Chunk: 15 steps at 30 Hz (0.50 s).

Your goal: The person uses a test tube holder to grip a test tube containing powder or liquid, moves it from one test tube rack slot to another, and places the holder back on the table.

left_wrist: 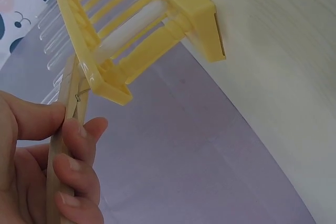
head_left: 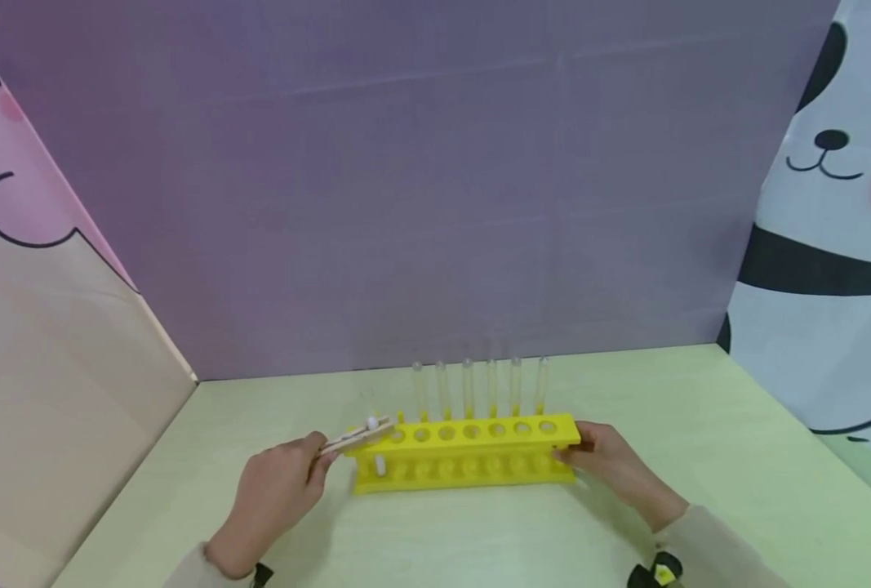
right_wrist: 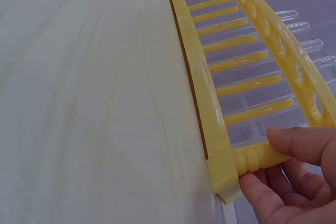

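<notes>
- Sleeve (head_left: 717, 551) nearest; our left hand (head_left: 273, 490) pinches a wooden clamp (head_left: 341, 443).
- On the rack (head_left: 472, 447), three o'clock, our right hand (head_left: 615, 461) grips a post (right_wrist: 253, 158).
- Tubes (head_left: 468, 388) seem light, brittle; we'd hold mid-length.

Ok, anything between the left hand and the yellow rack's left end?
Only the wooden clamp the left hand grips, its tip over the left end of the yellow rack. Nothing else visible stands between; the right hand holds the opposite end.
</notes>
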Each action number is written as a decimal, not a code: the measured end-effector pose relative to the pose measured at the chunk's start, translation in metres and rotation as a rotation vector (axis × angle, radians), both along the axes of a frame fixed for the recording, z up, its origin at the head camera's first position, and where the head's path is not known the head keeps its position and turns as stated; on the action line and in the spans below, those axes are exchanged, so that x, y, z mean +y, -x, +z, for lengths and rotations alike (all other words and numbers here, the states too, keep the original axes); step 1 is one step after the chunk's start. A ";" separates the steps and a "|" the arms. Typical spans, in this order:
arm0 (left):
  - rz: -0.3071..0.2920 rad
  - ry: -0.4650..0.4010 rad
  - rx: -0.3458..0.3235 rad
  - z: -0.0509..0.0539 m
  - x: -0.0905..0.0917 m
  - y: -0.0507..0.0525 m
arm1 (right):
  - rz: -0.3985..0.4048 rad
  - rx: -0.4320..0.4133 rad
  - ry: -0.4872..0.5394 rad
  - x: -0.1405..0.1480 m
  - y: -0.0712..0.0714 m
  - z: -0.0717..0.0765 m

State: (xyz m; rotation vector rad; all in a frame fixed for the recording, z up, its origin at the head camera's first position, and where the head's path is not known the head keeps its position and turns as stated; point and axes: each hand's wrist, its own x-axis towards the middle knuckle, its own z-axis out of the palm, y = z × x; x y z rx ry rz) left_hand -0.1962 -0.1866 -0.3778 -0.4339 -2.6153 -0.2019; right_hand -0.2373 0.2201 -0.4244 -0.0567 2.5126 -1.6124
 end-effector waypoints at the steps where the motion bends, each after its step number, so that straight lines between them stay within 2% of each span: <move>1: 0.000 0.000 0.003 0.000 0.000 0.000 | 0.003 0.002 0.004 0.000 0.000 0.000; 15: 0.008 0.001 -0.016 0.001 -0.002 -0.002 | 0.017 0.010 0.002 0.001 0.000 0.000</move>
